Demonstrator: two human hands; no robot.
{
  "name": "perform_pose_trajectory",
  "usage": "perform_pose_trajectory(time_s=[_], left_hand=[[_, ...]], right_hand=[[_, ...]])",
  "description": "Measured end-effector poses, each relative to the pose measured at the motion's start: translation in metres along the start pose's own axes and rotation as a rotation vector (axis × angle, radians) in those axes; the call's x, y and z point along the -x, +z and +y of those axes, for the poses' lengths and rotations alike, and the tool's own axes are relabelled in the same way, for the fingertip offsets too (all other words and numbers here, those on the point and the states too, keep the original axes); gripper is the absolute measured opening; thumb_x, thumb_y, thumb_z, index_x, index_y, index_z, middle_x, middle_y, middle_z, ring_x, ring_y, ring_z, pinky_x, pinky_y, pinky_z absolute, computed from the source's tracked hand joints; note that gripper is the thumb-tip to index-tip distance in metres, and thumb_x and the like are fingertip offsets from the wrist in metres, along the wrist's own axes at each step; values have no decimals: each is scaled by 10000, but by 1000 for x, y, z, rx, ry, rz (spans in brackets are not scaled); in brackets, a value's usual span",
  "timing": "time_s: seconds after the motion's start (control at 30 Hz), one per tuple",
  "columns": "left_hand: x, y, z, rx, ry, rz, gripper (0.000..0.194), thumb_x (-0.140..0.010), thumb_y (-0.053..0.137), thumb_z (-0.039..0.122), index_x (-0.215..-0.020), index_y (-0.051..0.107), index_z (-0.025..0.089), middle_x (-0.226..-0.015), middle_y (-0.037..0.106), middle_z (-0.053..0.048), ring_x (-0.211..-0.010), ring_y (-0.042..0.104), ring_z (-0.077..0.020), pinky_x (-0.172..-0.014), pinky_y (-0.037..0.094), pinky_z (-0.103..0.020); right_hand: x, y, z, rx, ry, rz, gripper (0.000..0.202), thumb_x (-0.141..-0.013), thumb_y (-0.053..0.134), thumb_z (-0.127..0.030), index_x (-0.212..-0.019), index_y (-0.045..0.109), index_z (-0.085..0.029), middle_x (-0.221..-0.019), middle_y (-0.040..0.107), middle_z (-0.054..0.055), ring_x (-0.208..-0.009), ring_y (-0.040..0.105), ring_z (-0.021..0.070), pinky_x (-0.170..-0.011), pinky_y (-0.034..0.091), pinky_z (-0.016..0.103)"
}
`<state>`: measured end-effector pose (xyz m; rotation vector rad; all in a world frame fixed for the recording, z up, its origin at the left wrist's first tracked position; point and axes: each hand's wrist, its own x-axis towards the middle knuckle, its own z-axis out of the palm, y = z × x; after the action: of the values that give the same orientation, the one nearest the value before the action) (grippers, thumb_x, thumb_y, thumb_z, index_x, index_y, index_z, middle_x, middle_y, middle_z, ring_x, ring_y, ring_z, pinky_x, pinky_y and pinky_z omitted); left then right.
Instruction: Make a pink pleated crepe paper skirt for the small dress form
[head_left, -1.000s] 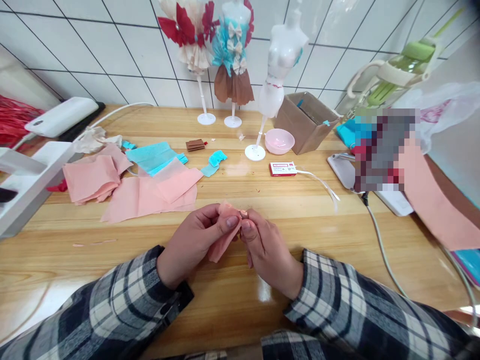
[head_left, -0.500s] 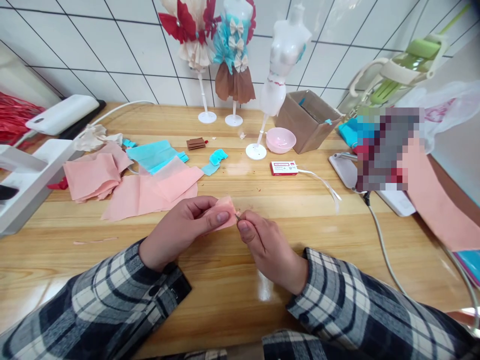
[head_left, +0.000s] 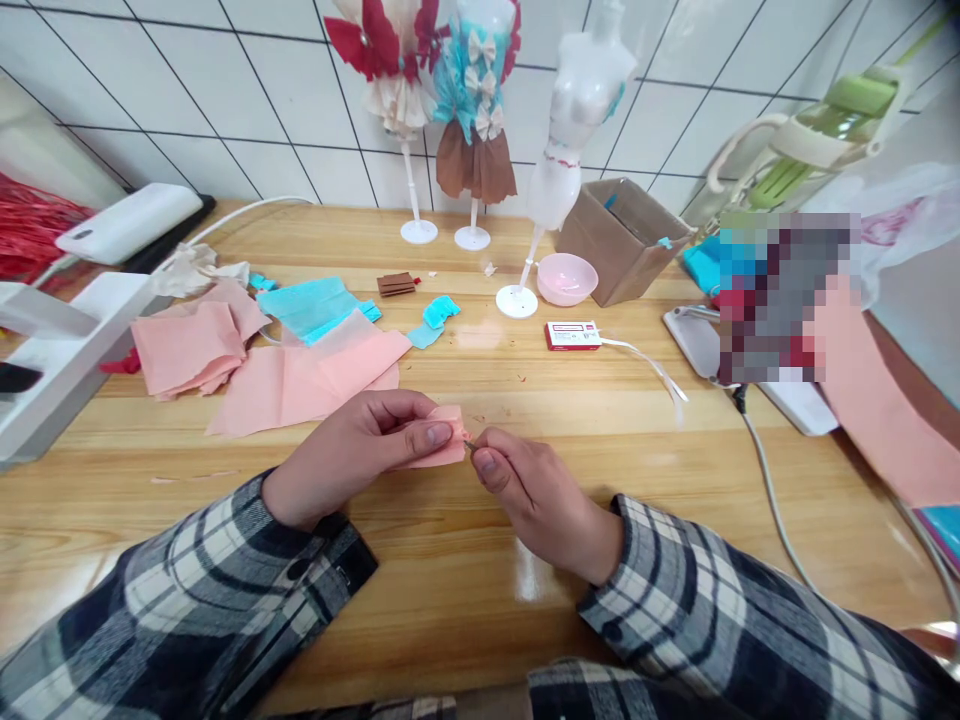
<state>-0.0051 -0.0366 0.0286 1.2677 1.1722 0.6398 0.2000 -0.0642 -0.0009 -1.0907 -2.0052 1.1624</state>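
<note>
My left hand (head_left: pixel 360 440) pinches a small folded piece of pink paper (head_left: pixel 448 452) between thumb and fingers, over the middle of the wooden table. At the paper's right edge, my right hand (head_left: pixel 529 490) is closed round a small thin metal tool (head_left: pixel 470 446), whose tip touches the paper; most of it is hidden in the fingers. Beyond my left hand lie a large pink sheet (head_left: pixel 300 385), a folded pink stack (head_left: pixel 187 345) and blue sheets (head_left: pixel 311 308).
At the back stand two dressed mannequins (head_left: pixel 476 110) and a bare white one (head_left: pixel 574 110). Near them are a pink bowl (head_left: pixel 567 280), a cardboard box (head_left: pixel 619 245) and a small red-and-white box (head_left: pixel 572 336). A power strip (head_left: pixel 75 370) lies left, a cable (head_left: pixel 769 500) right.
The pink paper has turned slightly in my left hand, its top edge now flatter. Both hands stay close together. The whole view has shifted a little.
</note>
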Motion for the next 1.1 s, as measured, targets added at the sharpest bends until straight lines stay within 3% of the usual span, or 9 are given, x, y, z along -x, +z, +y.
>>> perform_pose_trajectory(time_s=[0.4, 0.6, 1.1], left_hand=[[0, 3, 0, -19, 13, 16, 300, -761, 724, 476, -744, 705, 177, -718, 631, 9, -679, 529, -115, -627, 401, -208], [0, 1, -5, 38, -14, 68, 279, -783, 707, 464, -824, 690, 189, -805, 691, -9, -770, 611, -160, -705, 453, -248], [0, 4, -7, -56, 10, 35, 284, -802, 682, 475, -798, 697, 191, -793, 660, 9, -752, 570, -138, -704, 426, -227]], right_hand=[[0, 1, 1, -15, 7, -1, 301, -1016, 330, -372, -757, 362, -223, -658, 438, -32, -596, 428, 124, -582, 321, 252], [1, 1, -2, -89, 5, -20, 319, -1024, 306, -384, -752, 359, -227, -638, 420, -39, -576, 441, 119, -569, 335, 248], [0, 0, -3, -111, 88, -13, 379, -1023, 281, -439, -718, 368, -230, -572, 427, -42, -510, 469, 117, -503, 330, 240]])
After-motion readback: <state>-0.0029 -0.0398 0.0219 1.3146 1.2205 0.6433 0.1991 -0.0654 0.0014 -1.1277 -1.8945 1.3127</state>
